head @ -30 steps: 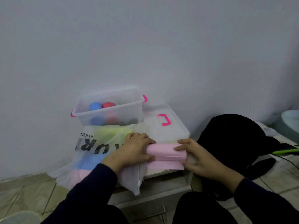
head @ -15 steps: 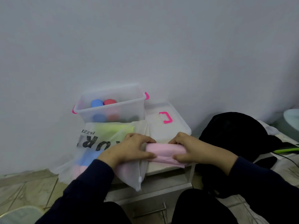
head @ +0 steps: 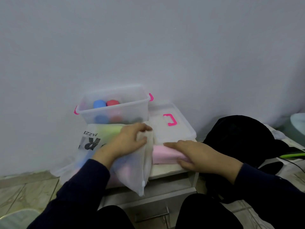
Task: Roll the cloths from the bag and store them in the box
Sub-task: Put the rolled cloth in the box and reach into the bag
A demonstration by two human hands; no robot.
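A pink cloth [head: 165,154] lies partly rolled on a small white table [head: 166,170]. My right hand [head: 196,154] lies over its right end, thumb under the roll, gripping it. My left hand [head: 127,141] pinches the edge of a translucent white bag [head: 133,169] with black lettering, which holds more cloths in green, blue and pink. Behind stands a clear plastic box [head: 113,104] with pink latches, holding rolled cloths, a blue roll [head: 99,104] and a red roll [head: 112,102] on top.
The box's clear lid [head: 171,128] with a pink handle lies flat right of the box. A black bag or garment [head: 244,139] is heaped at the right. A grey wall is close behind. Tiled floor lies on both sides.
My left hand has let go of the pink cloth and moved up onto the bag's edge. My right hand has slid over the cloth's right end.
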